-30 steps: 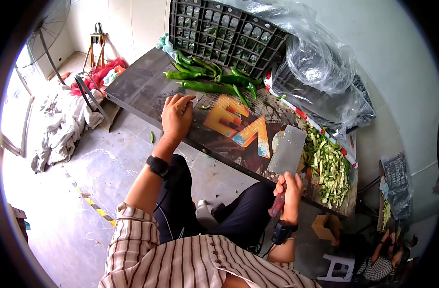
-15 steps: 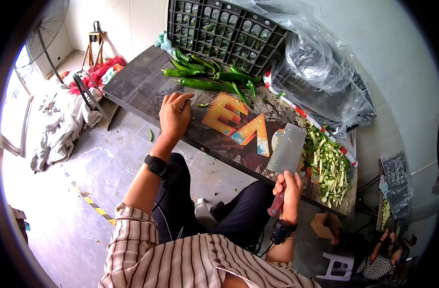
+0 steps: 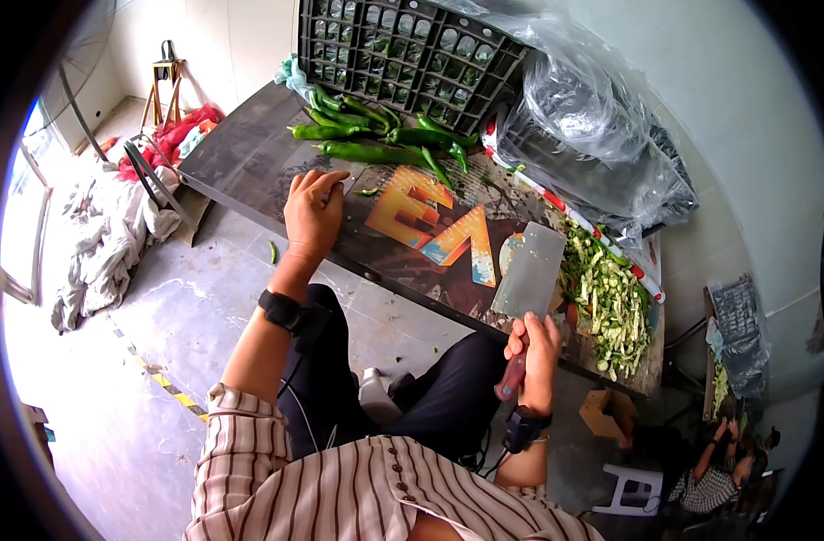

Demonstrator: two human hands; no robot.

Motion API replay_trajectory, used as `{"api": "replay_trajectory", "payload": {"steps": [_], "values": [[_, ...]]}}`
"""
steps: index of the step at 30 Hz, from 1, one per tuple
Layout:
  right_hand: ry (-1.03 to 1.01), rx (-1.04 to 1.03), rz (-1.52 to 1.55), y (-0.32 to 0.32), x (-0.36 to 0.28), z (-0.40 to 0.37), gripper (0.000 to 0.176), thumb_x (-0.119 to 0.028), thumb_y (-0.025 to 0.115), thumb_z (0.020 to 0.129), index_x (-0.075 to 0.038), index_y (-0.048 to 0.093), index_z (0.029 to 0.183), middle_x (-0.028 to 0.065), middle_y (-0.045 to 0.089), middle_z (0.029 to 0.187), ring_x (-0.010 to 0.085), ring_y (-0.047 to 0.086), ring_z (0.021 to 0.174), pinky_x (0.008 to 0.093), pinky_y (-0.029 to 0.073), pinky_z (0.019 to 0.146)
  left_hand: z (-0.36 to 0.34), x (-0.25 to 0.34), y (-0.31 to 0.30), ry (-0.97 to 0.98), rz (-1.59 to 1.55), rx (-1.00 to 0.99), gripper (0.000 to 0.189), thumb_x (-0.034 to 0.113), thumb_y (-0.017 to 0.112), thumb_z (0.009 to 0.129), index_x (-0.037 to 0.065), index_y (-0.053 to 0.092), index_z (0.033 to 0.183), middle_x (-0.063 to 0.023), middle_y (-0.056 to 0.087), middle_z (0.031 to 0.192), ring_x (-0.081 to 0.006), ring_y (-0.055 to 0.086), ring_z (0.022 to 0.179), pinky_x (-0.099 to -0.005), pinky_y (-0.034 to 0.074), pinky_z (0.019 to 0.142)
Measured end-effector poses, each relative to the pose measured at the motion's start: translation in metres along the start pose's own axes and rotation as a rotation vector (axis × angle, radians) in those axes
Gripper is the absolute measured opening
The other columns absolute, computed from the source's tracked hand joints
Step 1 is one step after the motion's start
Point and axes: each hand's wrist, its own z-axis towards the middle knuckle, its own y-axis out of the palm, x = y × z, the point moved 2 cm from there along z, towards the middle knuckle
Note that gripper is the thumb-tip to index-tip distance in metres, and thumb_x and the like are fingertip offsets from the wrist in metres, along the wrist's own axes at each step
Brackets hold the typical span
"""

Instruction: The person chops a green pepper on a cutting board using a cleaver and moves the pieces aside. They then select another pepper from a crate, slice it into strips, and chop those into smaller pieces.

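Note:
My right hand (image 3: 538,353) is wrapped round the dark red handle of a cleaver (image 3: 529,270). Its broad grey blade lies flat over the table (image 3: 250,153), beside a heap of chopped green peppers (image 3: 615,302). At the table's near edge, my left hand (image 3: 313,212) is loosely open with its fingers bent and nothing visible in it. Just beyond those fingers lie several whole green peppers (image 3: 367,153). A small green scrap (image 3: 366,191) is on the tabletop to the right of that hand.
A black plastic crate (image 3: 412,59) of bagged green contents stands at the table's back. Clear plastic bags (image 3: 601,126) and a red-and-white rod (image 3: 601,236) are on the right. Cloth (image 3: 114,239) lies on the floor at left. Another person (image 3: 708,487) sits at lower right.
The view has shifted slightly, so the table and both hands appear a little further left. My right hand still holds the cleaver; the peppers and chopped heap look the same.

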Motion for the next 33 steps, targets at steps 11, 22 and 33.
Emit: {"api": "replay_trajectory", "payload": {"steps": [11,22,33], "values": [[0.013,-0.03,0.026,-0.004,0.003,0.004,0.012,-0.016,0.052,0.096,-0.008,0.045,0.09,0.0018,0.051,0.072,0.0093,0.048,0.05,0.0261,0.042,0.044,0.019,0.012,0.008,0.231,0.261,-0.177,0.04,0.011,0.063,0.077,0.015,0.065,0.116,-0.0003,0.063,0.111,-0.0221,0.051,0.113,-0.0421,0.032,0.098],[0.017,-0.043,0.046,-0.004,0.004,0.005,0.012,-0.016,0.052,0.097,-0.006,0.045,0.092,0.003,0.051,0.072,0.0102,0.047,0.05,0.027,0.043,0.044,0.062,-0.001,0.064,0.272,0.583,-0.513,0.038,0.008,0.059,0.078,0.017,0.063,0.115,0.0007,0.062,0.104,-0.0201,0.05,0.113,-0.0537,0.023,0.103],[-0.014,-0.082,0.046,-0.004,0.003,0.005,0.016,-0.015,0.052,0.097,-0.005,0.043,0.088,0.0043,0.051,0.071,0.0107,0.049,0.05,0.0273,0.044,0.044,0.07,0.018,0.023,0.312,0.369,-0.247,0.035,0.013,0.071,0.076,0.011,0.064,0.111,-0.0042,0.065,0.108,-0.0227,0.054,0.109,-0.0413,0.03,0.1]]}}
